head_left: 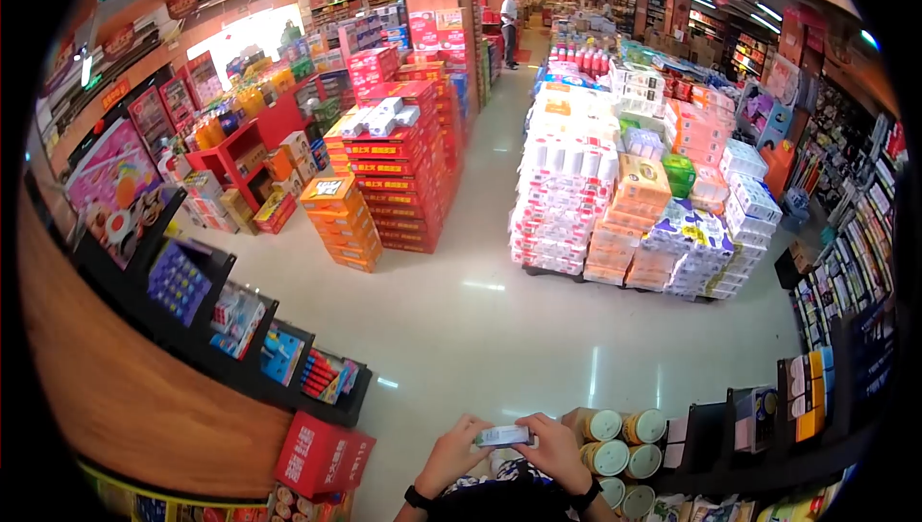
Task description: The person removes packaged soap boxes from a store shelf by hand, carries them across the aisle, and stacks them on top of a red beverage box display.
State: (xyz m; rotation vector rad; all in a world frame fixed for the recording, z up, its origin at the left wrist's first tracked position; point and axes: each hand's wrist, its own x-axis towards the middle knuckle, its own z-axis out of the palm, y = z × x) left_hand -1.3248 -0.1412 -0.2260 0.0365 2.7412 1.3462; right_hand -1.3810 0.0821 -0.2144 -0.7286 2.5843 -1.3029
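Note:
A small pale box [502, 437] with faint printing is held level in front of my body, low in the head view. The fingers of my left hand [453, 455] close round its left end. On its right end, my right hand [555, 453] grips with the thumb and fingers. Both wrists carry dark bands. The print on the box is too small to read. Just right of my right hand stand several round tubs [606, 458] with pale lids.
A red box [322, 455] stands at the lower left beside a wooden counter [163, 359] with stepped black racks. Ahead are stacked red cartons [403, 176], orange boxes [341, 224] and wrapped paper packs [562, 195]. Far down the aisle a person [509, 27] stands. Shelves line the right.

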